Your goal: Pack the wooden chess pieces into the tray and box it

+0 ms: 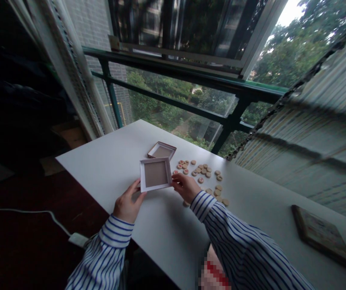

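Observation:
Between my two hands is a shallow square cardboard box, white-walled with a grey-brown bottom and nothing inside. My left hand grips its near left corner, thumb in front and fingers behind. At the right wall, the fingers of my right hand pinch the box's edge. Behind it on the table lies a second shallow box part, open side up, resembling a lid. Several round wooden xiangqi pieces are scattered to the right, some with red characters. My right hand and sleeve hide part of them.
The white table reaches to a window with a dark green railing. Towards the right lies a dark-edged flat rectangular block. Curtains hang on both sides. A white cable with a plug block is at the lower left.

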Action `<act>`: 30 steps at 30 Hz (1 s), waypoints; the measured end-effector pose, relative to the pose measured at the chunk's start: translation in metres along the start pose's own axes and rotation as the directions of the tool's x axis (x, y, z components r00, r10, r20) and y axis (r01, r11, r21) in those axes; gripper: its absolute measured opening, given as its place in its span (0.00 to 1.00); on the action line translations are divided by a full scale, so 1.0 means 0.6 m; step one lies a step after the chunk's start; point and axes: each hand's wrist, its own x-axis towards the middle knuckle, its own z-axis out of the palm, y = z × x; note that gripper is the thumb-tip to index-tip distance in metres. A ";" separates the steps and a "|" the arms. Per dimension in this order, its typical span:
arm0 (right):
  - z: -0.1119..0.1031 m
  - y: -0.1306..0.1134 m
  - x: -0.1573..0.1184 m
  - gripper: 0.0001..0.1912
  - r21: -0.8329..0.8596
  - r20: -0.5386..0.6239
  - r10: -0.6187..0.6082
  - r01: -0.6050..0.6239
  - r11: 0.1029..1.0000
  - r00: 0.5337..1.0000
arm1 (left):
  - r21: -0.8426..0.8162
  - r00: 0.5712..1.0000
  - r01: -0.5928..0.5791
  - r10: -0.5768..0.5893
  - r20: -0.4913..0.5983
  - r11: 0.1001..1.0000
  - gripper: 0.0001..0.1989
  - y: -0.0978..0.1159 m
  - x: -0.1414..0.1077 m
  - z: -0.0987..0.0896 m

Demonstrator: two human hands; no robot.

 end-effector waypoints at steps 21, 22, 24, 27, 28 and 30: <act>-0.046 -0.010 -0.045 0.08 0.319 -0.032 0.084 -0.069 0.945 0.996 | -0.589 0.969 0.247 -0.180 0.171 0.769 0.26 0.038 -0.001 0.010; -0.047 -0.009 -0.048 0.08 0.324 -0.030 0.092 -0.078 0.943 0.995 | -0.595 0.969 0.247 -0.181 0.170 0.765 0.26 0.040 -0.001 0.011; -0.050 -0.005 -0.054 0.09 0.340 -0.032 0.104 -0.087 0.936 0.994 | -0.607 0.968 0.252 -0.183 0.174 0.754 0.26 0.044 -0.002 0.013; -0.052 0.003 -0.061 0.10 0.382 -0.042 0.106 -0.082 0.920 0.993 | -0.632 0.965 0.262 -0.185 0.186 0.729 0.26 0.049 -0.004 0.019; -0.052 0.005 -0.063 0.10 0.393 -0.046 0.106 -0.079 0.916 0.993 | -0.639 0.964 0.265 -0.186 0.189 0.722 0.27 0.051 -0.004 0.021; -0.054 0.009 -0.066 0.10 0.401 -0.057 0.101 -0.070 0.914 0.993 | -0.649 0.963 0.270 -0.187 0.195 0.711 0.27 0.056 -0.005 0.024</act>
